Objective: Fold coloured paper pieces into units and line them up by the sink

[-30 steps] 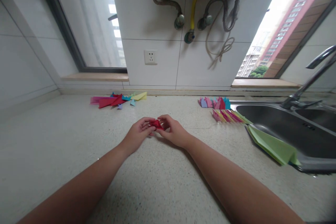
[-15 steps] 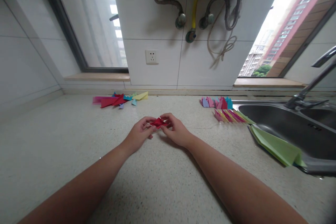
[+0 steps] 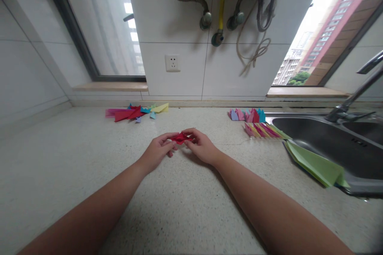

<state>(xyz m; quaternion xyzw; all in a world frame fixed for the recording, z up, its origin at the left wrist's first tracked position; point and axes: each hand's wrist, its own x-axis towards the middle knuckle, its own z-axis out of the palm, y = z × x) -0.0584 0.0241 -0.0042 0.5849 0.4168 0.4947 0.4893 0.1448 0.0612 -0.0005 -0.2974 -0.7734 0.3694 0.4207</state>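
Note:
A small piece of folded red paper, creased to a peak in the middle, is held just over the speckled countertop. My left hand pinches its left end between thumb and fingers. On the opposite end, my right hand has its thumb in front and its fingers behind. Both ends of the paper are partly hidden by the fingers.
Colourful folded papers lie in a pile at the back left. At the back right, folded paper pieces stand above a striped row. Green folded paper leans over the edge of a steel sink with a faucet.
The red paper looks wider and flatter between the hands, its folds spread sideways. Both hands keep their grip and have barely moved.

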